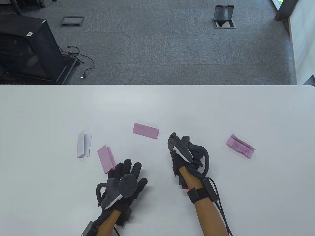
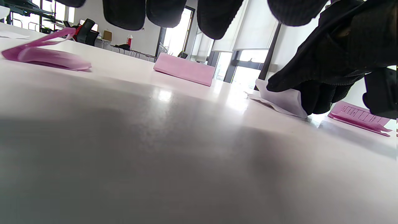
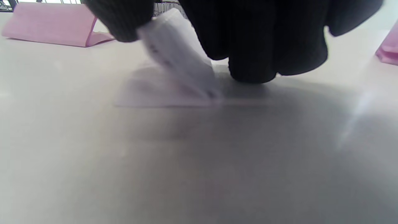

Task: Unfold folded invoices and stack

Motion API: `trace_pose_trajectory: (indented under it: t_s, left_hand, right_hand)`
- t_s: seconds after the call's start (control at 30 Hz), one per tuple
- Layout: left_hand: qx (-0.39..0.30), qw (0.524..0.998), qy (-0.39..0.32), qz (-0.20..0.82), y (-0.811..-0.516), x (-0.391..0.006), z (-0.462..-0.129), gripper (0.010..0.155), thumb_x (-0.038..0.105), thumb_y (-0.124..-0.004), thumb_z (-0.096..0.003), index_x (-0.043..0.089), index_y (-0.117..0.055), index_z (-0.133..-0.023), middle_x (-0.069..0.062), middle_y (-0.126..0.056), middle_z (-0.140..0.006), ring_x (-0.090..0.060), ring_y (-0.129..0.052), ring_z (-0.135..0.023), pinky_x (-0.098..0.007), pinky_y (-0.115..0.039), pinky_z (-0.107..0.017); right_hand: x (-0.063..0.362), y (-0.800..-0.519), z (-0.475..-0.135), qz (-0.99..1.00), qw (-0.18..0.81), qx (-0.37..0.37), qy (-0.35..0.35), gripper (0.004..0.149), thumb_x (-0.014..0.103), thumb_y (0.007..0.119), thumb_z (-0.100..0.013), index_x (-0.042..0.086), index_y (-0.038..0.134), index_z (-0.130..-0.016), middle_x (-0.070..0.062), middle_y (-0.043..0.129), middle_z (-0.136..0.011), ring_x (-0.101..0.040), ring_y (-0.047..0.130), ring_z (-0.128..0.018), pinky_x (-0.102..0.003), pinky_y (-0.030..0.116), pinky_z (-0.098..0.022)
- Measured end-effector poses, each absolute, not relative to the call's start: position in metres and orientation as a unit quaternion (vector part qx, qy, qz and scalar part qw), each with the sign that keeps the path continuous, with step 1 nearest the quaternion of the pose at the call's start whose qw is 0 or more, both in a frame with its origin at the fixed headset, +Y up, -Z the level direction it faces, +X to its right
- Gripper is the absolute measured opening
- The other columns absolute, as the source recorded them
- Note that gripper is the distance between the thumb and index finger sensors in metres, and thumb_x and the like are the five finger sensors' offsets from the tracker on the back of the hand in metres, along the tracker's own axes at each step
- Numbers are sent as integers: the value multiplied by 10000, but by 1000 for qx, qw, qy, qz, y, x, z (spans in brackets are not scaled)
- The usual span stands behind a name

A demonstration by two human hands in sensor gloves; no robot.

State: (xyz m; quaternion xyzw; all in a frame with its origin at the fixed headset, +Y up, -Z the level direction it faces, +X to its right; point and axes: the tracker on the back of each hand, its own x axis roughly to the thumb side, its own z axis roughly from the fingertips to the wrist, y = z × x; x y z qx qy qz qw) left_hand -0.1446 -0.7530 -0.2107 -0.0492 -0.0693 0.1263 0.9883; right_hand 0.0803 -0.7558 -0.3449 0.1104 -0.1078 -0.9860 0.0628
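At frame centre our right hand pinches a white slip, its long axis unclear; our left hand's fingers are spread, empty, above the bench.

I see my left hand flat on the bench, touching a pink slip at its eleven o'clock. My right hand sits curled; another pink slip lies at its ten o'clock.
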Motion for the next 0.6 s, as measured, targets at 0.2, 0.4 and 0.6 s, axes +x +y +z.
trace_pose_trajectory:
  t_s: [0.2, 0.4, 0.6]
  left_hand:
    - [-45, 988, -80, 127, -752, -142, -210, 685, 584, -631, -512, 275, -530, -1114, -176, -411, -1225, -499, -447, -1073, -742, -386, -727]
    - [-73, 946, -105, 297, -760, -131, -209, 727, 591, -655, -510, 213, -509, -1113, -204, -524, -1182, -499, -569, -1012, -700, -492, -708]
    - [-128, 852, -69, 502, -768, -114, -203, 897, 609, -738, -481, 124, -349, -1128, -251, -452, -1175, -536, -537, -994, -689, -510, -691]
  right_hand:
    - [98, -743, -337, -992, 35, 100, -70, 435, 396, 691, -488, 139, 818, -815, -81, 994, -699, -352, 958, -685, -570, 670, -603]
    - [116, -722, -288, -989, -144, 15, -11, 431, 398, 687, -487, 146, 813, -814, -76, 987, -700, -350, 957, -682, -569, 673, -597]
    - [121, -722, -238, -970, -234, -46, 38, 433, 403, 684, -487, 148, 813, -812, -75, 987, -698, -349, 958, -677, -567, 677, -593]
